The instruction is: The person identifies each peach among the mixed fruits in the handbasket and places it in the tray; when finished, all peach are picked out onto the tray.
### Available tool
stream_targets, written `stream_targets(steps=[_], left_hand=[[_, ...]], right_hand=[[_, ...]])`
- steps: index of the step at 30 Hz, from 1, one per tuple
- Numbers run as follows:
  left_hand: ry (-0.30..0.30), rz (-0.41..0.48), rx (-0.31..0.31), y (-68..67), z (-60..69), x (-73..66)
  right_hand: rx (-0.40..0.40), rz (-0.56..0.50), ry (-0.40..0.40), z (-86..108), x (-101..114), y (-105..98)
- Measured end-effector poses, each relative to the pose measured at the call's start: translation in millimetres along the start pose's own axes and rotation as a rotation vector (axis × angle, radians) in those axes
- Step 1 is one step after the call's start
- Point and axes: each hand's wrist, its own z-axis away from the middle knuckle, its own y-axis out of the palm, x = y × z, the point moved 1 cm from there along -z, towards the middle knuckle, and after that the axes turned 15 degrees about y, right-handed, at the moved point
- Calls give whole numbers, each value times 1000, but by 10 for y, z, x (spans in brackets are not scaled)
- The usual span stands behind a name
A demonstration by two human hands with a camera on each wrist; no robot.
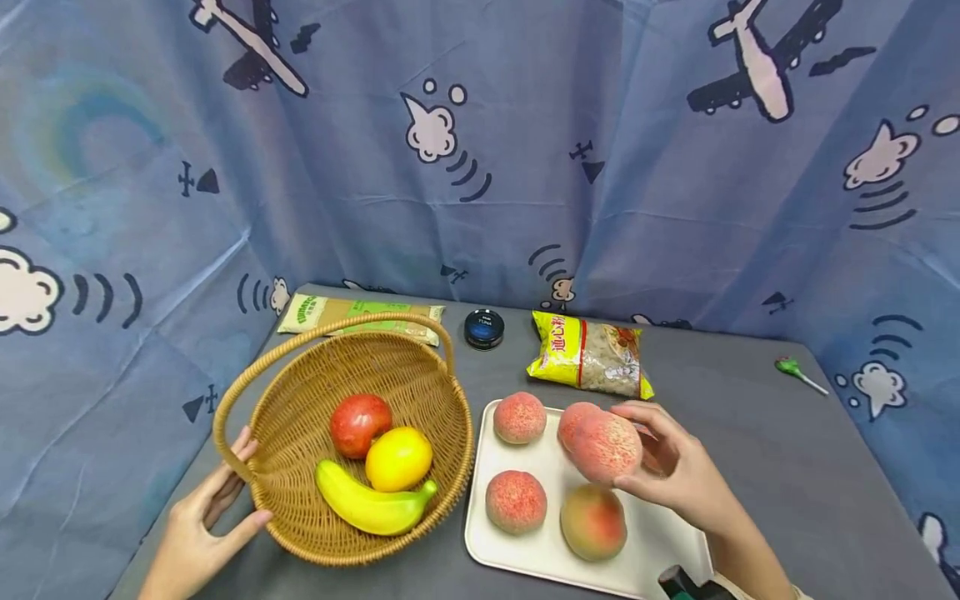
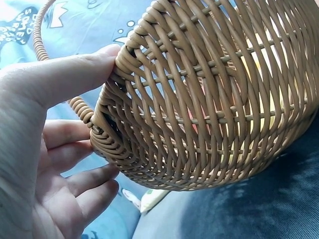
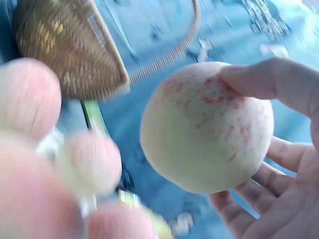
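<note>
A wicker basket (image 1: 300,467) with a tall handle stands at left, tilted so its inside shows. In it lie a red apple-like fruit (image 1: 360,425), a lemon (image 1: 399,459) and a banana (image 1: 375,500). My left hand (image 1: 202,525) holds the basket's left edge, thumb on the rim and fingers by the handle's foot; the left wrist view shows this hand (image 2: 55,139) close up. Above a cream tray (image 1: 645,567), my right hand (image 1: 686,471) holds a pink peach (image 1: 607,447) between thumb and fingers. The right wrist view shows the same peach (image 3: 207,129) lifted.
Several other fruits stay on the tray, among them a peach (image 1: 517,502) and a greenish fruit with a red blush (image 1: 593,522). Behind are a flat packet (image 1: 322,312), a tuna tin (image 1: 483,328) and a yellow pasta bag (image 1: 588,354). A lollipop (image 1: 791,367) lies far right.
</note>
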Motion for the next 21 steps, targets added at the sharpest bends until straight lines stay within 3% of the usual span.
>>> stream_targets(steps=[4, 9, 15, 21], left_hand=[[2, 0, 0, 1, -1, -8], [4, 0, -6, 0, -25, -25], [-36, -29, 0, 7, -33, -32], [-69, -76, 6, 9, -25, -59]], right_hand=[[-111, 46, 70, 333, -222, -162], [-195, 204, 304, 652, -490, -245], [-167, 295, 466, 824, -790, -310], [-75, 228, 624, 868, -900, -362]])
